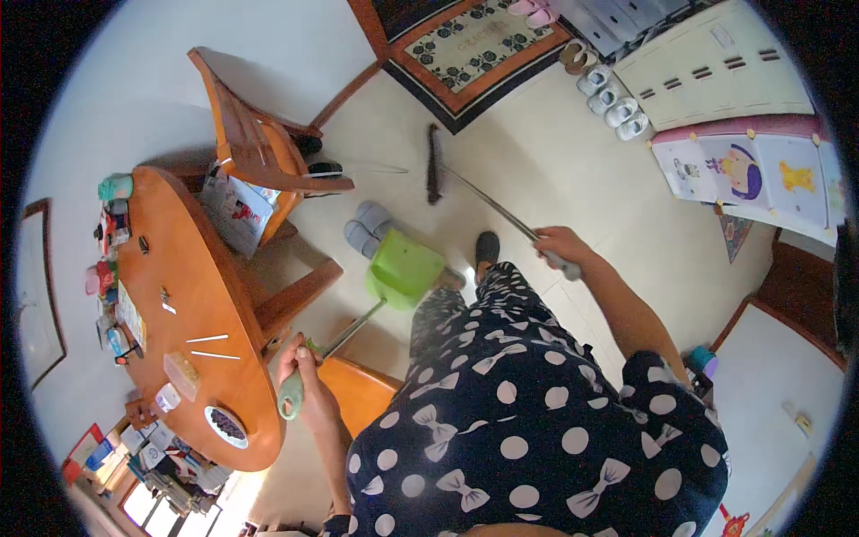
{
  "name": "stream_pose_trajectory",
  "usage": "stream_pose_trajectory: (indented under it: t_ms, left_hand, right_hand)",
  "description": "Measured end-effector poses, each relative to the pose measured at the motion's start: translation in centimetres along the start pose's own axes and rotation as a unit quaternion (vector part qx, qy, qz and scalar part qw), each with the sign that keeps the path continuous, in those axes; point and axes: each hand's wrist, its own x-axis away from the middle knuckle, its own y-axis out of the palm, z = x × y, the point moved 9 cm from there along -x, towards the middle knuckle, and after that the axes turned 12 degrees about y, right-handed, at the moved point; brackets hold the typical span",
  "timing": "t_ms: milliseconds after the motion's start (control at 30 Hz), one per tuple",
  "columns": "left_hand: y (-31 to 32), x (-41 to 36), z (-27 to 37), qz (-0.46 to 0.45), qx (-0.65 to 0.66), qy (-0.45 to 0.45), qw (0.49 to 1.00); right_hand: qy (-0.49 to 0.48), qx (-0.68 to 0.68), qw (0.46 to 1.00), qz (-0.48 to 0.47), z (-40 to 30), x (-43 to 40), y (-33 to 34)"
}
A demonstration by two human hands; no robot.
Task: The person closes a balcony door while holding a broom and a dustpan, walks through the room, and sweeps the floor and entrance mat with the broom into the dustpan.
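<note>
My left hand (310, 376) is closed around the pale green handle of a long-handled dustpan (406, 268). Its bright green pan is down by my feet, beside a pair of grey slippers (366, 228). In my right hand (564, 247) is the grey grip of a broom (435, 164). The broom's metal stick slants away from me to a dark bristle head on the pale tiled floor (537, 174), a little short of the doormat. A gap of floor separates the broom head from the pan.
An oval wooden table (194, 288) at left carries a bowl of dark food (227, 427) and several small items. A wooden chair (268, 161) stands by it. Several white shoes (607, 97) line the white cabinet (711, 74); a patterned doormat (476, 47) lies ahead.
</note>
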Motion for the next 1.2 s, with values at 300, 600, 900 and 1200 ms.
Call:
stream_pose_trajectory:
  t_ms: [300,600,900,1200]
  left_hand:
    - [4.4,0.3,0.9,-0.094,-0.022,-0.021,0.995]
    - [8.5,-2.1,3.8,-0.163,-0.003,-0.025,0.986]
    - [11.3,-4.7,4.1,-0.222,-0.003,0.006,0.975]
    - [12.9,-5.3,4.9,-0.236,0.02,-0.01,0.972]
  right_hand:
    - [-0.043,0.182,0.949,0.253,5.4,4.2,-1.9]
    - [0.03,-0.098,0.981,0.167,3.5,6.6,2.4]
    - [0.067,-0.117,0.981,0.142,3.6,6.5,3.1]
    - [0.041,-0.081,0.985,0.148,4.4,5.4,3.2]
